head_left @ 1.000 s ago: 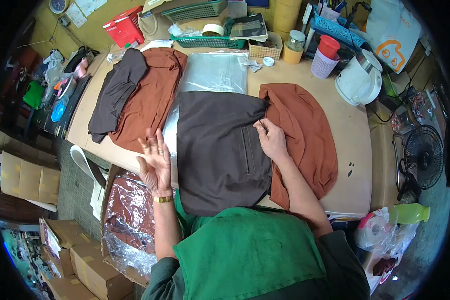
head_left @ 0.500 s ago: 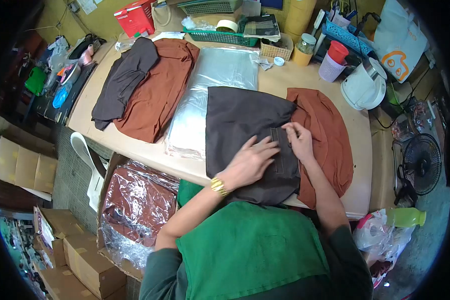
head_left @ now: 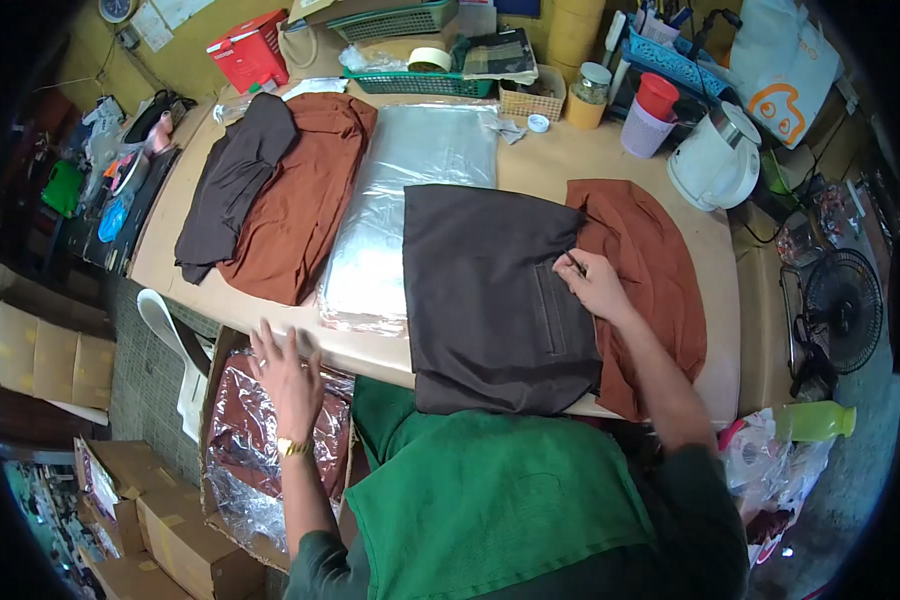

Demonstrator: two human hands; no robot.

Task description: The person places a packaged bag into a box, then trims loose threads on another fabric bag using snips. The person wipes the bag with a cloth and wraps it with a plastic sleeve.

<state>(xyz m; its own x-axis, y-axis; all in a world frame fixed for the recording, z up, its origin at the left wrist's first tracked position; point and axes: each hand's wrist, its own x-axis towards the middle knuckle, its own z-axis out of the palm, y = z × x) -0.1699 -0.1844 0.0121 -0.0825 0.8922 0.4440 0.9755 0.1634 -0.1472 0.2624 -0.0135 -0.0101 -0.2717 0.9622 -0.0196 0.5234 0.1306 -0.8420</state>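
My right hand (head_left: 596, 284) rests at the upper right of a dark grey folded garment (head_left: 480, 290). Its fingers are closed on a thin dark tool (head_left: 574, 263) whose kind is too small to make out. Just below those fingers a welt pocket (head_left: 550, 310) runs down the dark cloth. Rust-brown cloth (head_left: 650, 270) spreads out on the right beneath the wrist. With fingers spread and nothing in them, my left hand (head_left: 288, 375) hovers beside the table's front edge, above a cardboard box (head_left: 213, 440) of plastic-wrapped rust-brown garments (head_left: 245, 405).
A stack of clear plastic bags (head_left: 420, 150) lies mid-table. Left of it are another rust-brown garment (head_left: 305, 200) and dark cloth (head_left: 235, 190). Baskets, a jar (head_left: 588, 95) and a white kettle (head_left: 715, 160) line the back. A fan (head_left: 840, 310) stands at right.
My left hand has left the dark garment and swung left over the box, fingers spread. My right hand remains by the pocket, now showing a thin dark tool. The view has shifted slightly.
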